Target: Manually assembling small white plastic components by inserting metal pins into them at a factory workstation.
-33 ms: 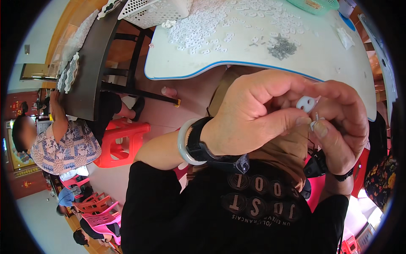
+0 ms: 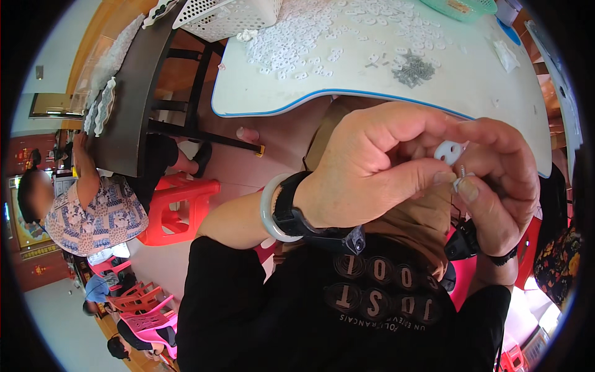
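My left hand [image 2: 372, 167] is raised close to the camera, and its thumb and fingers pinch a small white plastic piece [image 2: 449, 152] with two holes. My right hand [image 2: 502, 186] meets it from the right and holds a small metal screw [image 2: 462, 177] between thumb and forefinger, just below the white piece. The two hands touch at the fingertips. A pale bangle [image 2: 268, 208] and a black watch strap sit on my left wrist. My palms hide most of both small parts.
Beyond the hands, a white table with a blue edge [image 2: 260, 99] carries a spread of white plastic pieces [image 2: 297, 37], a heap of metal screws [image 2: 412, 69], a white perforated basket [image 2: 229, 15] and a green basket [image 2: 462, 7]. A red stool [image 2: 180, 208] and a seated person [image 2: 93, 211] are at the left.
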The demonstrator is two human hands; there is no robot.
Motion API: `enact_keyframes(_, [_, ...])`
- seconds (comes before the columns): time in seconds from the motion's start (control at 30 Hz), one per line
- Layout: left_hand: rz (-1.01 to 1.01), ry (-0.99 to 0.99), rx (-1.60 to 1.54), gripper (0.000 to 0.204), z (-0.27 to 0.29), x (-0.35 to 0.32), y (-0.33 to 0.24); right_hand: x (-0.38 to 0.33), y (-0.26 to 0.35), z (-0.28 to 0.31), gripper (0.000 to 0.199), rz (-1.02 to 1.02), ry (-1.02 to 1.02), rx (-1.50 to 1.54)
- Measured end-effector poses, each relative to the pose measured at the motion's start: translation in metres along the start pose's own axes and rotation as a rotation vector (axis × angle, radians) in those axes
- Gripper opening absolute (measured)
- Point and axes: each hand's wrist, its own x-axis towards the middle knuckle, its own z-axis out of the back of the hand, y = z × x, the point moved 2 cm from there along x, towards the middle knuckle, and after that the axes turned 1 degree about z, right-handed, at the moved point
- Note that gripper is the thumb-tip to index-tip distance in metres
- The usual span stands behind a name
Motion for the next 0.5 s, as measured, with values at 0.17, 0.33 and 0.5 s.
enact_keyframes(0.17, [0.051,-0.032,-0.111,0.028,-0.002,0.002,0.003,0.001,-0.001,0.0,0.045,-0.044,0.011,0.021])
enact_keyframes(0.33, [0.039,-0.013,-0.121,0.016,0.003,0.001,0.011,0.0,-0.002,0.002,0.047,-0.022,0.024,-0.015])
enact_keyframes(0.5, [0.103,-0.071,-0.225,0.012,-0.002,0.004,0.013,-0.001,-0.001,0.001,0.047,-0.042,0.033,-0.027])
